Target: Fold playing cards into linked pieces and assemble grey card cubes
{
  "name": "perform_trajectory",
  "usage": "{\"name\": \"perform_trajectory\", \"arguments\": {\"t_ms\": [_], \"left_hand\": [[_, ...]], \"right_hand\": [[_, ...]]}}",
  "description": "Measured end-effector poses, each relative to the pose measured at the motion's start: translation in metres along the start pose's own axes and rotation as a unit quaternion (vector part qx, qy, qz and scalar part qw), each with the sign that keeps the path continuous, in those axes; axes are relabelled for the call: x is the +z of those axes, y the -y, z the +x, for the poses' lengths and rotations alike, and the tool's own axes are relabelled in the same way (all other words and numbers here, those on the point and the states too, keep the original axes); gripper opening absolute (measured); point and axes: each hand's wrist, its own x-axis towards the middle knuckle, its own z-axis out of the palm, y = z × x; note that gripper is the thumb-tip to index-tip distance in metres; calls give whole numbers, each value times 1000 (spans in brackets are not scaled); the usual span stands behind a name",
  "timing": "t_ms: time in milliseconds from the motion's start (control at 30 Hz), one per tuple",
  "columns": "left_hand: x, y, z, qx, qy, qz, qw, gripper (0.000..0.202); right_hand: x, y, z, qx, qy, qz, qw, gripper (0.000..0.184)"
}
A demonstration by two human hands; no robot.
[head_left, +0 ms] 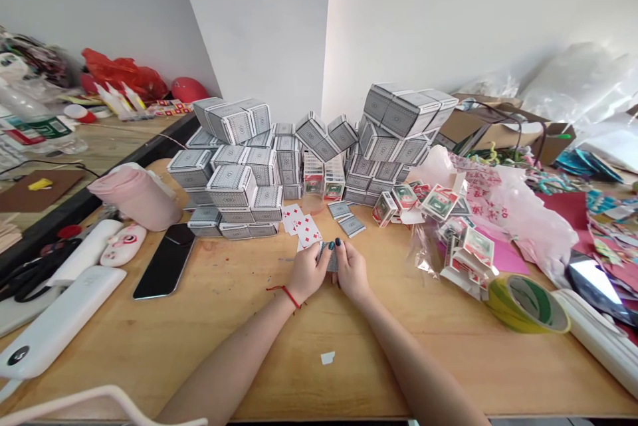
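Between my two hands is a playing card [329, 260] with a grey patterned back, mostly covered by fingers. My left hand [308, 272] closes on its left side, thumb on top. On the right side my right hand [353, 269] grips it, thumb likewise on top; whether it is one card or several I cannot tell. Just beyond lie face-up diamond cards [309, 230] and a few face-down cards [347, 218]. Behind them, grey blocks built of folded cards [232, 187] are stacked at the left, and another stack of card blocks [399, 113] rises at the right.
Opened card boxes [478, 246], a yellow tape roll [528, 304] and crumpled plastic bags [518, 213] crowd the right side. At the left lie a black phone [165, 261], a white device [60, 323] and a pink roll [134, 197]. A paper scrap [327, 358] lies near the front edge.
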Motion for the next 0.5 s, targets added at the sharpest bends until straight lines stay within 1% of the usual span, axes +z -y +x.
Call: {"name": "perform_trajectory", "arguments": {"t_ms": [100,167,233,300,433,500], "left_hand": [[0,-3,-2,-2,-12,-14,1000,41],[0,-5,-3,-9,-17,-38,999,43],[1,-8,-4,-18,-24,-60,998,44],[2,-10,-6,-21,-29,-69,997,44],[0,-9,-5,0,-44,-30,999,42],[-5,-10,-1,20,-41,-11,999,38]], "right_hand": [[-3,1,1,-54,-60,-88,993,44],[-4,2,0,-76,-73,-119,987,46],[-3,2,-1,-79,-71,-120,987,46],[-2,3,-1,-65,-60,-88,992,47],[-3,4,4,13,1,23,1000,49],[-6,5,9,38,2,53,998,50]]}}
